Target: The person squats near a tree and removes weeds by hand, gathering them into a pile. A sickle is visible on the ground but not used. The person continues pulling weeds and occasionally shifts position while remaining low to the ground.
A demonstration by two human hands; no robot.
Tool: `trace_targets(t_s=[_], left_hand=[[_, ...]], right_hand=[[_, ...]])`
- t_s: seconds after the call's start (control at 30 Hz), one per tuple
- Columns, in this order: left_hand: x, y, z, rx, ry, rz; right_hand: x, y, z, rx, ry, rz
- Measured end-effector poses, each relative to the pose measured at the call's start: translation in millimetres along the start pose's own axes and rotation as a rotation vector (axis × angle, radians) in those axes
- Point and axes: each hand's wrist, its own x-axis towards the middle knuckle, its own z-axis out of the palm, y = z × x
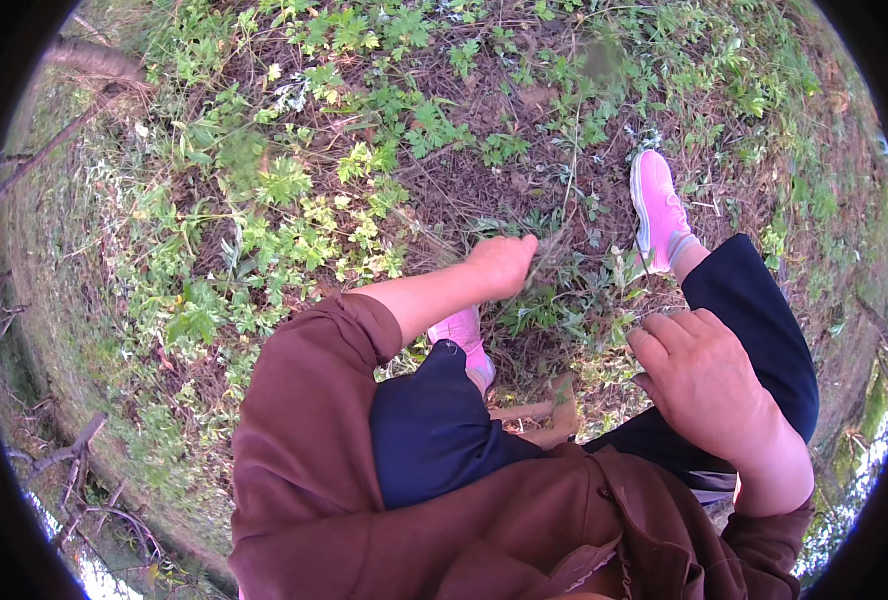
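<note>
My left hand [500, 266] is curled into a fist low over the ground, between the two pink shoes. Thin, dry weed stems [552, 251] show blurred at its fingertips, and the fist appears closed around them. Above my right knee is my right hand [703, 379], seen from its back with the fingers bent under. The palm is hidden, so whether it holds anything cannot be told. Leafy green weeds [537, 307] grow just below the left fist. A long pale stalk [573, 150] rises from near that fist.
A pink shoe [657, 202] stands at right; the other pink shoe [459, 330] is partly behind my left forearm. A low wooden stool [560, 412] shows between my legs. Branches [98, 60] reach in at upper left, with bare twigs [76, 450] at lower left.
</note>
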Motion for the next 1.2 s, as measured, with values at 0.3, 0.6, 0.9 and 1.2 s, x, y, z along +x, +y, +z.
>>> trace_targets(t_s=[0.3, 0.6, 0.9, 1.2], left_hand=[[4, 17, -38, 0.118, 0.137, 0.006], [13, -48, -33, 0.182, 0.004, -0.241], [1, -4, 2, 0.169, -0.475, -0.001], [37, -48, -70, 0.517, 0.233, -0.037]], right_hand=[[-1, 2, 2, 0.028, 0.002, 0.017], [-4, 7, 9, -0.020, -0.020, -0.012], [-2, 6, 9, -0.023, 0.007, -0.029], [-3, 9, 15, -0.029, 0.021, -0.014]])
